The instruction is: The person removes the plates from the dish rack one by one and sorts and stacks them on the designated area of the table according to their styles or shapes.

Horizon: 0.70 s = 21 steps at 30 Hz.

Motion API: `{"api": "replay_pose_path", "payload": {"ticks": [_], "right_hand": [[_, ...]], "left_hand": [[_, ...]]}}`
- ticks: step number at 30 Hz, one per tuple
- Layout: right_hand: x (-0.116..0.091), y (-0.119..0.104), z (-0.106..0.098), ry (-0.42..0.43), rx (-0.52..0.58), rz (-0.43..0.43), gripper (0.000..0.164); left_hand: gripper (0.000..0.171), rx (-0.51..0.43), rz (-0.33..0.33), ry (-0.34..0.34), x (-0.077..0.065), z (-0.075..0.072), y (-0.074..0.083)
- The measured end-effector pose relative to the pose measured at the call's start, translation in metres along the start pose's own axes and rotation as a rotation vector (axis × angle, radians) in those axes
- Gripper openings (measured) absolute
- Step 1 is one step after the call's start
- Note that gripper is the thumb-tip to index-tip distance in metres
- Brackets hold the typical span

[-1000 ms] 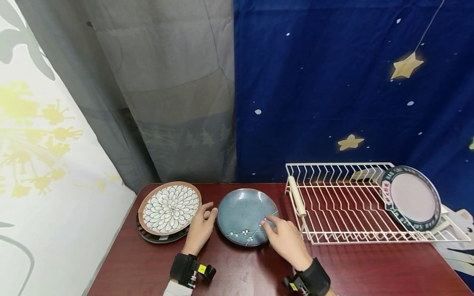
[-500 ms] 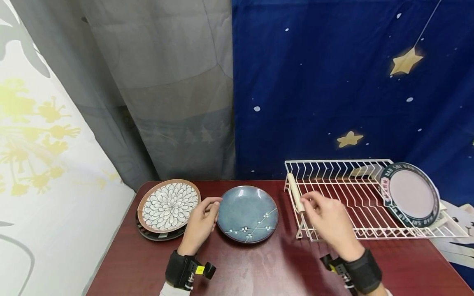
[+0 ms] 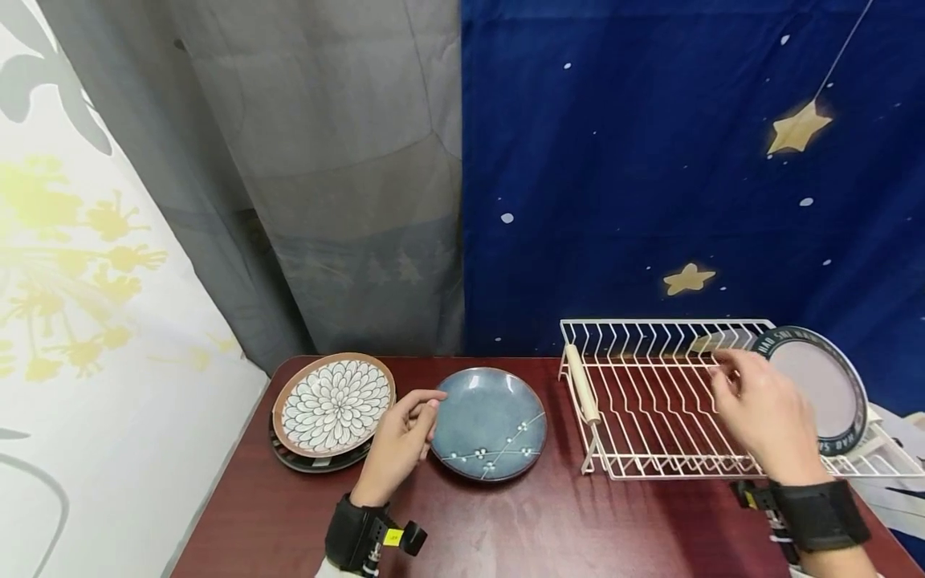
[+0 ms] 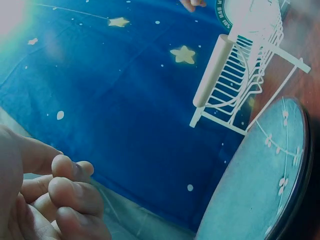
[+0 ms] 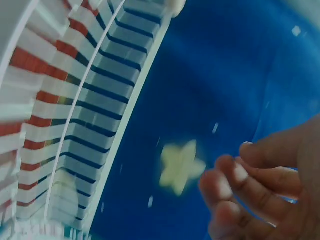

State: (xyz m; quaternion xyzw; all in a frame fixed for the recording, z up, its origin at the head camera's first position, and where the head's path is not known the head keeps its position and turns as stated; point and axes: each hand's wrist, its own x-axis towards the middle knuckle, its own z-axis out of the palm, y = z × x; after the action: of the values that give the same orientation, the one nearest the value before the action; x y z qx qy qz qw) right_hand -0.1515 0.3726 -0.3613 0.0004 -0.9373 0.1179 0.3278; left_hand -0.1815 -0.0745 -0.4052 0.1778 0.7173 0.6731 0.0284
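A blue plate (image 3: 486, 409) with a blossom pattern lies on the table. Beside its left edge hovers my left hand (image 3: 397, 445), fingers loosely bent, holding nothing. That same plate (image 4: 255, 175) shows at the lower right of the left wrist view, apart from the fingertips. My right hand (image 3: 768, 413) is over the right part of the white wire dish rack (image 3: 650, 478) and grips nothing. It partly hides a plate with a dark lettered rim (image 3: 812, 377) that leans in the rack. In the right wrist view the fingers (image 5: 250, 190) are loosely curled and bare.
At the left, a plate with a white petal pattern (image 3: 336, 405) rests on a darker plate (image 3: 318, 464). A pale cylindrical bar (image 3: 581, 384) lines the rack's left end. Grey (image 3: 361, 201) and blue starry curtains (image 3: 614, 201) hang behind the reddish table (image 3: 491, 530).
My right hand has left the blue plate and moved right across the rack toward the dark-rimmed plate. My left hand has stayed beside the blue plate, shifting slightly right.
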Motion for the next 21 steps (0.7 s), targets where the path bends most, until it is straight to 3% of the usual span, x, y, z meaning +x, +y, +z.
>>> {"api": "replay_pose_path", "payload": {"ticks": [6, 11, 15, 21], "right_hand": [[0.007, 0.048, -0.011, -0.031, -0.045, 0.093, 0.044], [0.008, 0.081, -0.015, -0.014, -0.111, 0.246, 0.063], [-0.001, 0.105, -0.016, -0.025, -0.096, 0.384, 0.073], [-0.012, 0.131, -0.012, -0.101, -0.086, 0.492, 0.065]], "left_hand": [[0.022, -0.021, -0.011, 0.006, 0.001, -0.001, -0.003], [0.022, -0.022, -0.006, 0.008, 0.001, -0.001, -0.003], [0.022, -0.011, -0.015, 0.01, 0.0, -0.002, -0.002], [0.021, 0.021, -0.021, 0.01, 0.001, -0.001, -0.001]]}}
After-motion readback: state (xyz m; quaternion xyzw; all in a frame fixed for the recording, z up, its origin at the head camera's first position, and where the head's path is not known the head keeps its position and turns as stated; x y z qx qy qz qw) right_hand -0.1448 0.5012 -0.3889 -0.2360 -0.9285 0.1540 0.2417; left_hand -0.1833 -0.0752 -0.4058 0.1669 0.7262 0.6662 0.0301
